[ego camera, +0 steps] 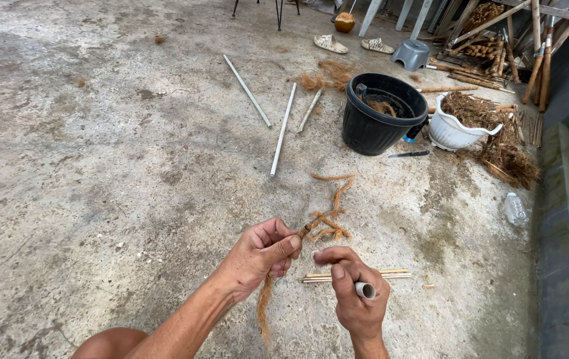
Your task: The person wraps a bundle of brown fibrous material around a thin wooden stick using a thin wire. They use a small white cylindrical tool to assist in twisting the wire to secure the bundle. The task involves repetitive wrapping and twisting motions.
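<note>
My left hand [261,252] grips a twisted brown coir rope [330,219]. The rope runs from my fist out across the concrete floor, and a loose tail [264,306] hangs below the hand. My right hand [356,296] is closed around a short pale tube [365,290], whose round end shows between thumb and fingers. The two hands are close together, almost touching. A small bundle of thin bamboo sticks [357,274] lies on the floor just behind my right hand.
A black bucket [383,114] with fibre inside and a white pot [456,126] of coir stand ahead. A knife [409,154], three pale rods [282,129], a plastic bottle [515,209], sandals, a grey stool and stacked poles lie around. A raised kerb [560,219] runs along the right.
</note>
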